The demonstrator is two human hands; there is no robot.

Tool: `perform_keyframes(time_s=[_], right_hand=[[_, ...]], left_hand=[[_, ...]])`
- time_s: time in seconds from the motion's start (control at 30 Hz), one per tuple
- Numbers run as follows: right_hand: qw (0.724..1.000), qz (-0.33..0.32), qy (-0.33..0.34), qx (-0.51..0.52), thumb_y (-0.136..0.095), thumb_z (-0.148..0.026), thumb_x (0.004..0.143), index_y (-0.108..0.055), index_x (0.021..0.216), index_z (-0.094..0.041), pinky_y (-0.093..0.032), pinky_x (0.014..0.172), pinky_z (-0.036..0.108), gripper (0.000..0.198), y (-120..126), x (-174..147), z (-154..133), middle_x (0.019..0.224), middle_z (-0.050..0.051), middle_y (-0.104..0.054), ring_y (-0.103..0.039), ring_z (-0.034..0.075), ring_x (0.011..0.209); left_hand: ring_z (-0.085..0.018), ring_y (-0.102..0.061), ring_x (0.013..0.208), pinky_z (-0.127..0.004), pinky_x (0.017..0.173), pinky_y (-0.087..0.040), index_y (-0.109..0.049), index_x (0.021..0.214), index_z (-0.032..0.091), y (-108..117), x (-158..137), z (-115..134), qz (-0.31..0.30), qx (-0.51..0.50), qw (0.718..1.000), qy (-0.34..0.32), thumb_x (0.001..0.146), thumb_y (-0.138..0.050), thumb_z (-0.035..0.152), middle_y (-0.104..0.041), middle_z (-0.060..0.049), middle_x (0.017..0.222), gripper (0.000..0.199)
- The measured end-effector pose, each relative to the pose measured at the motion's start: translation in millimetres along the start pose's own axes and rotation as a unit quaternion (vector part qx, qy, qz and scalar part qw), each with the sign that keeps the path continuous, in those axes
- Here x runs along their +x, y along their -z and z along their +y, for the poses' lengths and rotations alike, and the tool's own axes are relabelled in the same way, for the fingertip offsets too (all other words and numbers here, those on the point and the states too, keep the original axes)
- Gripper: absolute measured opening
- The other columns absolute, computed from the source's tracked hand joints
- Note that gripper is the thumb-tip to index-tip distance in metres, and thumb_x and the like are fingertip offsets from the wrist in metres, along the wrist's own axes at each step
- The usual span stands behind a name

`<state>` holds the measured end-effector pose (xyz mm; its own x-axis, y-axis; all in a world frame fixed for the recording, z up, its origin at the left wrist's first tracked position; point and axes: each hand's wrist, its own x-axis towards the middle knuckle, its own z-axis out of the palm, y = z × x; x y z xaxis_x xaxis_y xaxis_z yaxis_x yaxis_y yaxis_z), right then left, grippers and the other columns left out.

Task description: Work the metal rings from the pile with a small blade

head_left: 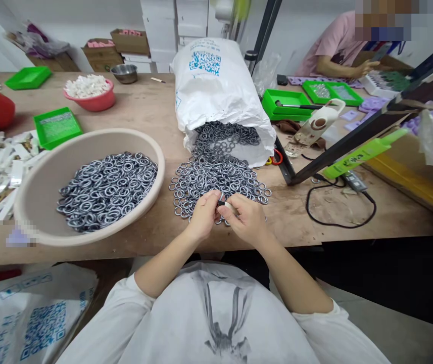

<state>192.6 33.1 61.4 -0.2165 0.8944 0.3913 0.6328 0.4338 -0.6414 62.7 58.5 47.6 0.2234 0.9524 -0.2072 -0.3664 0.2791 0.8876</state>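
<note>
Close together over a loose pile of grey rings (208,177), my two hands are both closed. In my left hand (203,215), the thumb and fingers pinch what looks like a grey ring (222,196). My right hand (248,218) grips a small black-and-white piece (230,208) whose dark end meets the ring; its exact kind is partly hidden by fingers. Behind the pile, a white sack (216,86) lies with its mouth towards me, grey rings spilling out. To the left stands a wide beige basin (30,202) holding many more grey rings.
White strips (0,177) are heaped at far left, near a green tray (57,129) and a pink bowl (100,101) of white pieces. A dark metal frame post (337,144), a bottle (315,126) and a cable (310,212) occupy the right. A co-worker (333,45) sits behind.
</note>
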Motion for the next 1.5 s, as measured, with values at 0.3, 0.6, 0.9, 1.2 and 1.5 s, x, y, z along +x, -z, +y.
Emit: perform_keyframes(time_s=[0.3,0.6,0.9,1.2,1.5], right_hand=[[0.968,0.108,-0.150,0.170,-0.054,-0.061,0.093,-0.055,0.071,-0.022,-0.033,0.057,0.028,0.044,0,12,39,0.060,-0.003,-0.049,-0.043,0.014,0.058],[0.937,0.092,-0.176,0.286,-0.074,-0.047,0.079,-0.067,0.078,-0.020,-0.044,0.067,0.030,0.028,-17,12,25,0.073,0.000,-0.062,-0.054,0.015,0.068],[0.928,0.118,-0.143,0.324,-0.070,-0.050,0.083,-0.071,0.076,-0.021,-0.044,0.067,0.030,0.029,-12,7,26,0.069,0.000,-0.062,-0.054,0.015,0.067],[0.947,0.104,-0.137,0.273,-0.070,-0.056,0.084,-0.065,0.069,-0.020,-0.038,0.063,0.029,0.039,-14,9,24,0.064,-0.002,-0.052,-0.047,0.014,0.064],[0.909,0.068,-0.160,0.379,-0.068,-0.063,0.083,-0.066,0.078,-0.023,-0.043,0.055,0.028,0.040,-32,5,34,0.068,-0.001,-0.056,-0.050,0.013,0.058]], left_hand=[[-0.005,-0.027,0.043,-0.019,0.042,-0.026,-0.046,0.068,0.019,3,-8,-5,-0.061,0.017,0.998,0.013,0.079,-0.065,0.060,-0.036,0.008,0.053,0.046],[-0.006,-0.047,0.056,-0.022,0.053,-0.042,-0.066,0.093,0.014,18,-3,3,-0.088,-0.005,0.995,0.041,0.075,-0.076,0.052,-0.056,0.001,0.073,0.043],[-0.011,-0.061,0.073,-0.026,0.071,-0.051,-0.069,0.099,0.018,30,5,-1,-0.010,0.064,0.990,-0.123,0.073,-0.083,0.041,-0.068,-0.002,0.084,0.038],[-0.014,-0.064,0.079,-0.027,0.076,-0.051,-0.072,0.092,0.019,27,-2,2,-0.016,0.157,0.967,-0.202,0.078,-0.079,0.039,-0.071,-0.004,0.087,0.026],[-0.010,-0.060,0.055,-0.024,0.059,-0.053,-0.064,0.087,0.013,24,-1,-4,-0.145,-0.047,0.979,0.133,0.068,-0.081,0.059,-0.068,-0.003,0.071,0.053]])
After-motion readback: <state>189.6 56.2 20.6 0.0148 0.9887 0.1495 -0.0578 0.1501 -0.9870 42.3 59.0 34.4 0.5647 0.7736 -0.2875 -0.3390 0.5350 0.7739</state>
